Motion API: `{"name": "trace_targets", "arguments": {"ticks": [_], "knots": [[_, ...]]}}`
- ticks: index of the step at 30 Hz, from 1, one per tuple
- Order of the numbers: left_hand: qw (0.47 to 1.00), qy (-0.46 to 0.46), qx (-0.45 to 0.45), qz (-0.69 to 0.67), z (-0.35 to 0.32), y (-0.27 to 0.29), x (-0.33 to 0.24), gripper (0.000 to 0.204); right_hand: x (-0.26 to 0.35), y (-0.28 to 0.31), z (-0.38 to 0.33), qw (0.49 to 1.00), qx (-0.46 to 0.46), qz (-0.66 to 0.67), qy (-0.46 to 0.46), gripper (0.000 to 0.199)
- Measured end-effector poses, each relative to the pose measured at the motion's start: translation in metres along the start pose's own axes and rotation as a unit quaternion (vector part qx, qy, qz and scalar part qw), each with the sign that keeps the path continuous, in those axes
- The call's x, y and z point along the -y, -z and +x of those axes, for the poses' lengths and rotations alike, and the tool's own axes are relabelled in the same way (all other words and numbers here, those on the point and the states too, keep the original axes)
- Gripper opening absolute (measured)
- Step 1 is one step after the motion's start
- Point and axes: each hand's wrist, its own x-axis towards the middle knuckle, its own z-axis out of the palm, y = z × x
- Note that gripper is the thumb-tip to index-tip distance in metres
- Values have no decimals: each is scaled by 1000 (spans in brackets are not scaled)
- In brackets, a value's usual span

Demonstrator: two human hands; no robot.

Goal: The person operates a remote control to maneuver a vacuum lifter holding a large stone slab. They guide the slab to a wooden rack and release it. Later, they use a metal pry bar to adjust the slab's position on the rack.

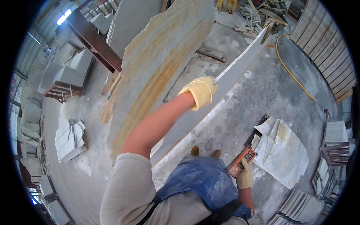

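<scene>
Left hand [200,90], yellow-gloved: pressed on edge of upright grey stone slab [225,84]. Right hand [245,174], gloved: grip closed round orange remote control [242,159]. Stacked tiles [281,150] on floor.

A big upright stone slab with yellow streaks [157,67] blocks the whole left side. A long pale grey slab [225,86] stands close beside it, with only a thin gap between them. To the right, the dusty grey floor [262,90] is open up to the stack of white stone tiles [281,150] and the yellow hose [292,75].
</scene>
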Motion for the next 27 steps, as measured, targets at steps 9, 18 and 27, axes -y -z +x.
{"name": "trace_targets", "arguments": {"ticks": [9,18,27], "knots": [[949,-231,-199,81,-30,35,19,45,16,27,46,1000,18,14,-6,72],[941,136,73,-300,-179,25,72,70,23,27,59,999,4,26,-19,70],[989,105,95,-41,-207,-58,48,67,50,-13,49,997,51,11,-56,51]]}}
